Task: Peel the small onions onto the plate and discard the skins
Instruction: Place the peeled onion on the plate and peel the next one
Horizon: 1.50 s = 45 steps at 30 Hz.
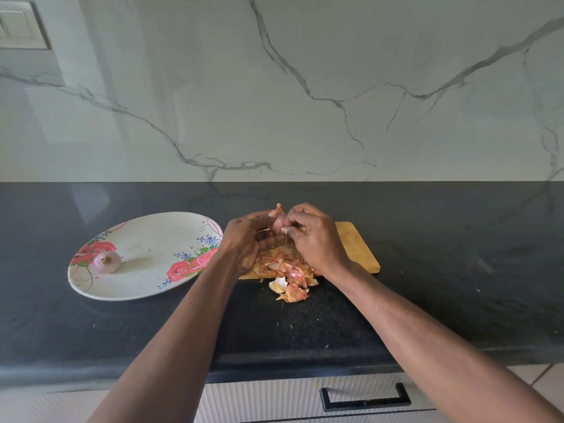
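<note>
The small onion, pinched above the wooden board, could slip and roll off the counter if the skin tears suddenly, since the left hand has its grip clenched round it while the right hand picks at papery skin over the peel pile, the plate lying off left

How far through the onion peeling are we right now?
Done: one peeled onion lies on the floral plate. In hand: the left hand holds another onion while the right hand picks at its skin. Left: the skins piled on the cutting board and counter are not discarded.
</note>
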{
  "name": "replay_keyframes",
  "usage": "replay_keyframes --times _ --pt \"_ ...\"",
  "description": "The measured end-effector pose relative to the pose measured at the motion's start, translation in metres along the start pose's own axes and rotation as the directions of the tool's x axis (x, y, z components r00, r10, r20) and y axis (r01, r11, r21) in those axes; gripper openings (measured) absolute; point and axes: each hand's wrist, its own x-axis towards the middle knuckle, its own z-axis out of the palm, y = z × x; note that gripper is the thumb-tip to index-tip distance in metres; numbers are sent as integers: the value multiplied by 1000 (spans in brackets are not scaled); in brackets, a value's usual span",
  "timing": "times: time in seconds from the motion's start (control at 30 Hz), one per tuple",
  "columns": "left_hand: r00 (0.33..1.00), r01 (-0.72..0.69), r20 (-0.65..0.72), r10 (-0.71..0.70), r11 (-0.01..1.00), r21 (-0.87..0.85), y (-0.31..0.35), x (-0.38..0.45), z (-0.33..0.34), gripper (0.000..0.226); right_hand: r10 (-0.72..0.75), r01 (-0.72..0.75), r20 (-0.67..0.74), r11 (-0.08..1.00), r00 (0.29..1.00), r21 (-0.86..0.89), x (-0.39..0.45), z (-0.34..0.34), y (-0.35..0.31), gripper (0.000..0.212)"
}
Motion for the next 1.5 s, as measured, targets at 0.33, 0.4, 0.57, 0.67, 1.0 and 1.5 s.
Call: replay_keyframes --times 0.33,0.4,0.57,0.67,1.0,1.5 --pt "1000 20 5 -20 1000 12 -1 3 0 8 95 -95 10 993 995 76 3 -5 -2 15" --pt "1000 23 4 -23 1000 21 0 2 0 8 102 -103 6 992 995 68 4 -4 -1 11" --pt "1000 30 9 -30 999 34 -1 4 1 10 79 -80 20 996 997 34 4 -4 -1 9" --pt "999 40 23 -41 998 42 -1 4 -1 16 57 -58 31 998 998 37 4 -3 -2 10" --pt "998 69 6 -68 997 -29 1 5 -3 15 -7 6 44 1000 999 7 4 1 -1 11" --pt "995 92 46 -86 986 -141 4 1 -4 15 42 -42 45 999 998 0 3 0 -4 10"
